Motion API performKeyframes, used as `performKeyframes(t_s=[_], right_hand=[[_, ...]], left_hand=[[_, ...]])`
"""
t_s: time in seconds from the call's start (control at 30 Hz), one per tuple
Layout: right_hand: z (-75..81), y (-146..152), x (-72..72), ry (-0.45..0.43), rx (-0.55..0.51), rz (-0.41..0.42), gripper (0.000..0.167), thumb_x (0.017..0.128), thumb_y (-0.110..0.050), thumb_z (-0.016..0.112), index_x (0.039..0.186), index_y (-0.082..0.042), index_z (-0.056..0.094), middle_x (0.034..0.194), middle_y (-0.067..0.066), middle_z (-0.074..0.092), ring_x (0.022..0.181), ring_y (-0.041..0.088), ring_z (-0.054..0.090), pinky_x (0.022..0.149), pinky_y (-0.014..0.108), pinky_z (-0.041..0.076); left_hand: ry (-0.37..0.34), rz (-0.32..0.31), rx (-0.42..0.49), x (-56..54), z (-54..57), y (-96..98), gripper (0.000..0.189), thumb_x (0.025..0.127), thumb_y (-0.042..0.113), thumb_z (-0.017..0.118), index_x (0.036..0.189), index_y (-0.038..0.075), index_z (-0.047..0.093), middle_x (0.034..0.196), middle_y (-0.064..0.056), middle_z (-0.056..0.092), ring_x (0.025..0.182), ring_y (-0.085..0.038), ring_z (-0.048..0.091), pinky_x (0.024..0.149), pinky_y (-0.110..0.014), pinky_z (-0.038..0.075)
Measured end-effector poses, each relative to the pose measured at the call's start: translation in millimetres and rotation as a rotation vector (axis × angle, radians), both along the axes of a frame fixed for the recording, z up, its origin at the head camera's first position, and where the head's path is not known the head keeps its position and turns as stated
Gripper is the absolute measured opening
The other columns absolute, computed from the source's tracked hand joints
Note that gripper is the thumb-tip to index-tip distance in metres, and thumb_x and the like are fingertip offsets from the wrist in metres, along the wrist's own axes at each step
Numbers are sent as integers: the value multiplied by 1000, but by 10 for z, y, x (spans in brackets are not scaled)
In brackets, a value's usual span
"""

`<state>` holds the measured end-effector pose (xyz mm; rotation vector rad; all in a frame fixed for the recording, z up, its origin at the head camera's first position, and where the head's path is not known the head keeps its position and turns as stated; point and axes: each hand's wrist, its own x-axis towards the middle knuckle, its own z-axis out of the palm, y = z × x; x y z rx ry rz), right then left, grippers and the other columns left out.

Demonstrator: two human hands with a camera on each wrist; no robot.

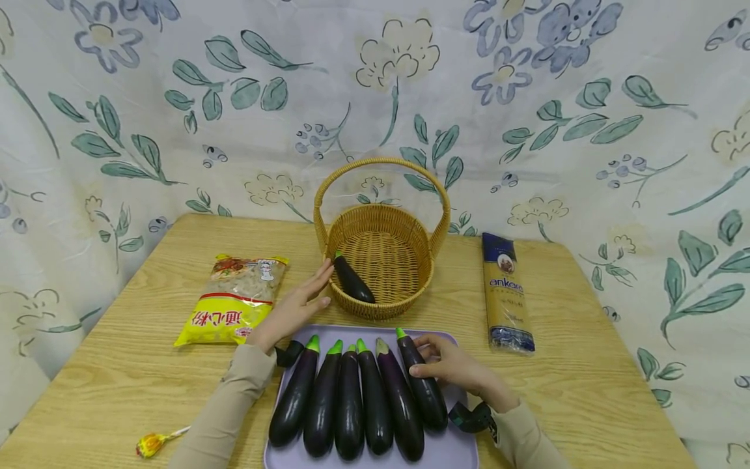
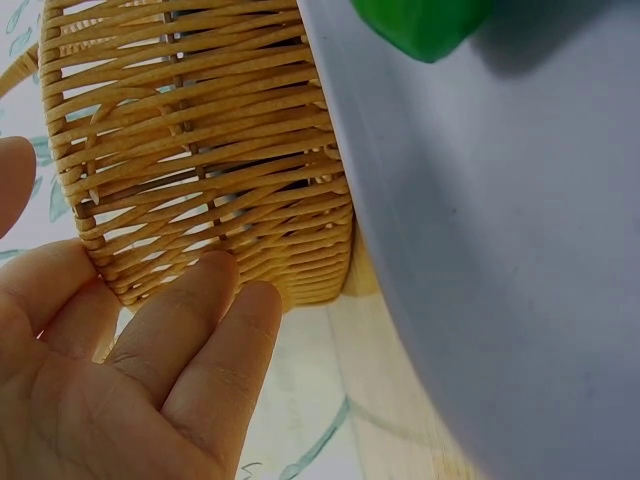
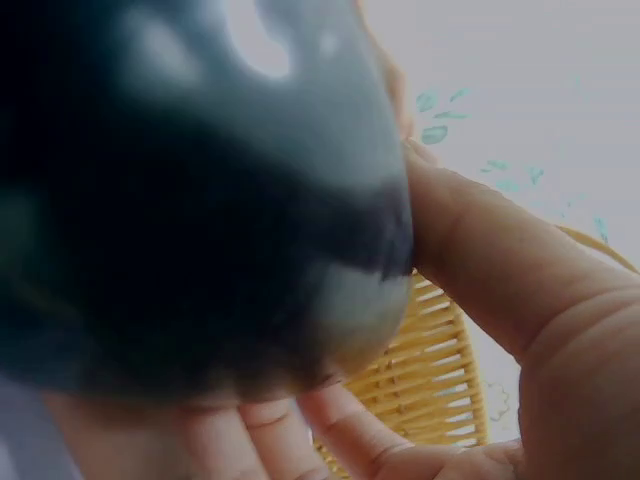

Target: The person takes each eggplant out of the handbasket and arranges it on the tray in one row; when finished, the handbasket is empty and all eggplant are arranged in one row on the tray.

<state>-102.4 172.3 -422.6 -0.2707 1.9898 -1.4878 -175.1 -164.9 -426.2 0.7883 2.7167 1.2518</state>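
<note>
My right hand [image 1: 448, 365] grips the rightmost eggplant [image 1: 426, 391] around its upper half, thumb on top, over a lavender tray [image 1: 463, 449]. In the right wrist view that dark glossy eggplant [image 3: 220, 220] fills much of the picture, with fingers beneath it. Several more eggplants [image 1: 349, 407] lie side by side on the tray, green stems toward the basket. My left hand [image 1: 295, 309] rests its extended fingers against the left side of a wicker basket [image 1: 381, 311]. One small eggplant [image 1: 353, 280] lies inside the basket, at its left.
A yellow pasta bag [image 1: 228, 306] lies left of the basket, and a long spaghetti pack [image 1: 508, 296] lies to its right. At the front left of the wooden table [image 1: 105, 384] is a wrapped lollipop [image 1: 151, 445]. The basket's tall handle [image 1: 382, 161] arches up before a floral curtain [image 1: 375, 98].
</note>
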Motion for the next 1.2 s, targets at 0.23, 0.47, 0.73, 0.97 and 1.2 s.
performKeyframes(t_s=[0.23,0.47,0.73,0.97,1.2], right_hand=[[-1,-17,23,92,65,40,58,88,-21,70,131,7,42,100,14,62,82,15,58,67,27,51],[5,-12,24,158,70,65,57,90,-20,69,131,10,43,100,14,59,75,11,52,58,21,44],[71,25,-10,197,109,80,51,93,-20,64,132,7,46,104,16,57,80,13,54,59,26,50],[169,61,-78,228,168,63,48,95,-24,61,131,5,49,105,17,60,83,12,61,58,31,56],[298,78,-138,243,182,62,47,97,-24,59,131,5,48,107,18,60,86,19,60,62,31,54]], left_hand=[[9,5,-3,3,-10,-5,64,99,22,53,154,8,23,164,-9,12,146,-40,21,115,-62,23],[3,6,4,4,-9,-7,65,99,19,54,154,8,23,164,-9,11,147,-39,21,115,-61,23],[4,7,1,7,-11,-3,64,99,19,53,154,7,23,164,-8,11,147,-39,20,115,-61,22],[13,-1,11,-1,-20,2,64,99,19,54,154,6,23,164,-9,11,146,-40,21,115,-61,22],[13,-8,14,-2,-23,-1,65,100,25,53,154,6,23,164,-9,11,147,-40,21,116,-60,22]])
